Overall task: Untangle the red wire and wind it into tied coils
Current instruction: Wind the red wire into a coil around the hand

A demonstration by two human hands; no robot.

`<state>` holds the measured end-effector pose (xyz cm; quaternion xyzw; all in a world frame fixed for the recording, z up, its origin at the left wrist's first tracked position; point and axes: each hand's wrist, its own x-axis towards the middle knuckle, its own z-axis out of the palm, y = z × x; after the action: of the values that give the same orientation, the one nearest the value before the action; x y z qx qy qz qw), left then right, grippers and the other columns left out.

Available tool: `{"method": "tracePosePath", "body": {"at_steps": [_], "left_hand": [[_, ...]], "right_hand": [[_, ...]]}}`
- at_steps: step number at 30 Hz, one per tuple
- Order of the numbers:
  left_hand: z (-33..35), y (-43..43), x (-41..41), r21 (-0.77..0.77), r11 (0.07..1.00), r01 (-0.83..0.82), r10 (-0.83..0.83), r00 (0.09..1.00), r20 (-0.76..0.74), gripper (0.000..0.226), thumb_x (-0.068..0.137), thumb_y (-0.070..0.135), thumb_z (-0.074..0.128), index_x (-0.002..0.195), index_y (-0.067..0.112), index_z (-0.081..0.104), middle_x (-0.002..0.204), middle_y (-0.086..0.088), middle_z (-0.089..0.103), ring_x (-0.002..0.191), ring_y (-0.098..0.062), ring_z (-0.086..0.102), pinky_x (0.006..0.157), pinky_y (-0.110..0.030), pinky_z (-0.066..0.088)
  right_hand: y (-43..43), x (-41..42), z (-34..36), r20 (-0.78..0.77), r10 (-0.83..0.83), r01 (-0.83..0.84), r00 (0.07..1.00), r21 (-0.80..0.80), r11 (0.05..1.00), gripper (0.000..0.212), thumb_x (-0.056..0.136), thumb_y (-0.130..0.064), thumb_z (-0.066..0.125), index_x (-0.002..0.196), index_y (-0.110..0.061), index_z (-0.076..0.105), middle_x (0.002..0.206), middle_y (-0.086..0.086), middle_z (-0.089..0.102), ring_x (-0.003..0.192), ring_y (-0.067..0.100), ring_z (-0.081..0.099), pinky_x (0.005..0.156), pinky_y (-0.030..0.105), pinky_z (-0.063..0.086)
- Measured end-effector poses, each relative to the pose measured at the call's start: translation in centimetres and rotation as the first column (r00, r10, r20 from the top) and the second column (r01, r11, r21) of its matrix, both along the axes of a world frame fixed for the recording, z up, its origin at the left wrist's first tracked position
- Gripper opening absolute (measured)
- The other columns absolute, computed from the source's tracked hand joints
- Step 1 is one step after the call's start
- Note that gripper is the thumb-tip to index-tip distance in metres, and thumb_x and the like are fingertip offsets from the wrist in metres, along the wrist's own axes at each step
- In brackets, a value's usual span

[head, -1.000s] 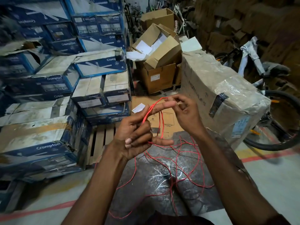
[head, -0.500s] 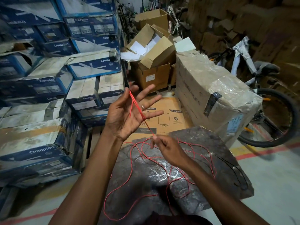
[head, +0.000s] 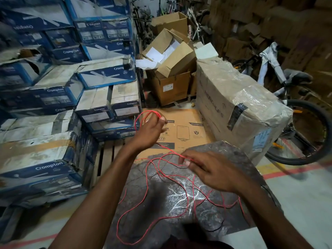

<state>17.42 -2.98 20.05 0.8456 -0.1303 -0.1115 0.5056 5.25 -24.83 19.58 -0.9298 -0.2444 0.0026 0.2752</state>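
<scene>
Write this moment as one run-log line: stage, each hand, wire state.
stage: winding | left hand: holds small red wire loop, raised | right hand: pinches strand, feeding | rest of wire: loose tangle on dark sheet, untied

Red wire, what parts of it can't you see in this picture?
Head view only:
- How many loops of the red wire the left hand holds: the hand's back hides them.
- Where the right hand pinches the wire: its fingers cover it.
- The wire's ends: lost in the tangle on the dark sheet.
- A thin black wire: too faint to follow.
</scene>
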Motion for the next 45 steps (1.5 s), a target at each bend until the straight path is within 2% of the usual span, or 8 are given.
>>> {"method": "tracePosePath", "body": {"at_steps": [7, 11, 17, 23, 28, 35, 38, 45], "left_hand": [[1.8, 1.3, -3.0, 0.252, 0.903, 0.348, -0.306, 0.933, -0.191, 0.039, 0.111, 0.034, 0.029, 0.148, 0.026, 0.038, 0.069, -0.006, 0.075, 0.042, -0.022, 0.05, 0.056, -0.035, 0.05], [2.4, 2.1, -4.7, -0.294, 0.832, 0.471, -0.555, 0.708, -0.437, 0.046, 0.111, 0.027, 0.027, 0.133, 0.005, 0.06, 0.035, -0.005, 0.032, 0.029, -0.015, 0.032, 0.072, -0.036, 0.061], [3.4, 3.0, -6.2, -0.965, 0.243, 0.1, -0.9, 0.393, -0.186, 0.049, 0.108, 0.033, 0.035, 0.093, -0.003, 0.064, 0.037, -0.001, 0.018, 0.028, -0.014, 0.017, 0.066, -0.04, 0.062], [5.1, 3.5, -5.8, -0.99, -0.135, -0.032, -0.818, 0.568, 0.093, 0.043, 0.109, 0.03, 0.029, 0.08, 0.014, 0.055, 0.038, 0.004, 0.02, 0.03, -0.012, 0.016, 0.076, -0.045, 0.058], [6.2, 4.3, -4.3, -0.977, -0.198, -0.085, -0.682, 0.727, 0.075, 0.034, 0.107, 0.031, 0.026, 0.077, 0.023, 0.04, 0.05, 0.005, 0.033, 0.045, -0.003, 0.028, 0.077, -0.046, 0.058], [9.0, 6.3, -1.5, -0.926, -0.337, -0.173, -0.528, 0.848, 0.033, 0.047, 0.108, 0.029, 0.012, 0.088, 0.005, 0.047, 0.138, -0.031, 0.052, 0.127, -0.053, 0.05, 0.083, -0.071, 0.053], [9.2, 7.4, 0.6, -0.966, -0.215, -0.144, -0.397, 0.917, -0.049, 0.055, 0.11, 0.032, 0.013, 0.076, 0.006, 0.047, 0.159, -0.031, 0.027, 0.143, -0.057, 0.029, 0.099, -0.077, 0.038], [5.0, 5.7, 3.2, -0.752, 0.604, -0.264, 0.201, 0.963, -0.178, 0.051, 0.108, 0.047, 0.026, 0.072, 0.026, 0.055, 0.135, -0.008, 0.064, 0.124, -0.032, 0.062, 0.094, -0.052, 0.044]], "right_hand": [[-3.5, 4.6, 1.6, 0.057, -0.087, 0.064, 0.995, 0.318, 0.946, 0.012, 0.095, -0.034, 0.071, 0.106, -0.031, 0.075, 0.072, 0.0, 0.064, 0.06, 0.017, 0.054, 0.056, 0.037, 0.044], [-3.2, 6.3, 3.0, 0.105, -0.157, 0.085, 0.982, 0.494, 0.865, 0.013, 0.086, -0.03, 0.08, 0.094, -0.019, 0.079, 0.086, -0.003, 0.072, 0.076, 0.031, 0.062, 0.067, 0.047, 0.05], [-0.4, 7.9, 0.2, -0.099, -0.083, 0.129, 0.992, 0.688, 0.715, 0.011, 0.099, -0.009, 0.062, 0.094, -0.01, 0.071, 0.067, -0.014, 0.066, 0.063, 0.002, 0.055, 0.06, 0.017, 0.042], [1.6, 6.7, -3.1, -0.305, 0.051, 0.187, 0.951, 0.699, 0.69, 0.023, 0.095, 0.007, 0.059, 0.08, -0.01, 0.062, 0.061, -0.015, 0.067, 0.059, -0.008, 0.058, 0.061, 0.007, 0.044], [1.1, 5.2, -5.7, -0.404, 0.104, 0.257, 0.909, 0.739, 0.623, 0.034, 0.101, -0.043, 0.055, 0.081, -0.016, 0.058, 0.055, -0.01, 0.03, 0.045, 0.002, 0.023, 0.042, 0.014, 0.021], [-0.1, 2.0, -11.1, -0.446, 0.03, 0.24, 0.895, 0.536, 0.809, 0.03, 0.108, -0.029, 0.042, 0.082, -0.029, 0.056, 0.064, -0.014, 0.034, 0.056, 0.004, 0.03, 0.053, 0.017, 0.028], [-0.6, 0.3, -11.6, -0.409, -0.054, 0.228, 0.911, 0.392, 0.891, 0.028, 0.108, -0.044, 0.039, 0.091, -0.025, 0.053, 0.067, -0.014, 0.044, 0.061, 0.003, 0.038, 0.061, 0.025, 0.035], [-0.2, -1.9, -5.1, 0.043, -0.009, 0.009, 0.999, -0.005, 1.0, 0.033, 0.106, -0.057, 0.024, 0.107, -0.033, 0.046, 0.08, -0.011, 0.057, 0.076, 0.014, 0.056, 0.064, 0.034, 0.039]]}}
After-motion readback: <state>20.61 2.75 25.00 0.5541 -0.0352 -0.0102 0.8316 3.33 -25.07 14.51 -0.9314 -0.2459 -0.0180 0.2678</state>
